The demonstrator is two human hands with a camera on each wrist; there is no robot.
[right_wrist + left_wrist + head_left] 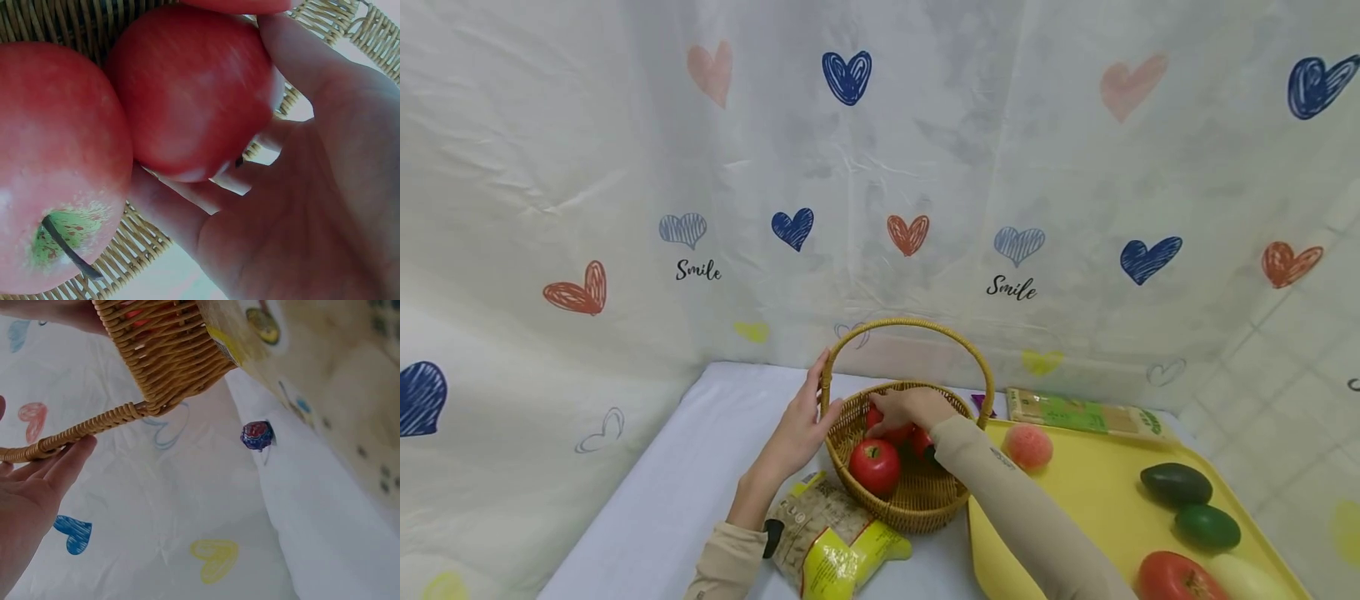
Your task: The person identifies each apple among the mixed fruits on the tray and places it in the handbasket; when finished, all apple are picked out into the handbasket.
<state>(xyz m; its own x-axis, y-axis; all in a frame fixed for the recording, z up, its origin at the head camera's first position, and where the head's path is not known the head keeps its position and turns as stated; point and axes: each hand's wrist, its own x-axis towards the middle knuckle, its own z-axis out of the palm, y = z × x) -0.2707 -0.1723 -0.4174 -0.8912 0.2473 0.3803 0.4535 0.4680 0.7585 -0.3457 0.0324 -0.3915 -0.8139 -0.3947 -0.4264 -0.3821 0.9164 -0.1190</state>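
A woven wicker basket [917, 521] with a tall arched handle [906, 322] stands on the table. My left hand [797, 429] is at the handle's left side, straight fingers [78, 459] resting along it in the left wrist view and thumb near the rim. Inside the basket, my right hand [913, 406] holds a red apple [194, 94], its fingers spread around the fruit. Another red apple [62, 156] with a dark stem lies against it, and a third piece of red fruit [921, 442] is partly hidden by my right arm.
A brown and yellow bag [827, 525] lies before the basket. On the right, a yellow tray [1090, 479] bears a peach [1028, 447], dark green fruits [1176, 485] and a tomato-like red fruit [1180, 575]. A green-brown packet [1090, 414] lies behind it; a heart-print curtain [940, 167] hangs at the back.
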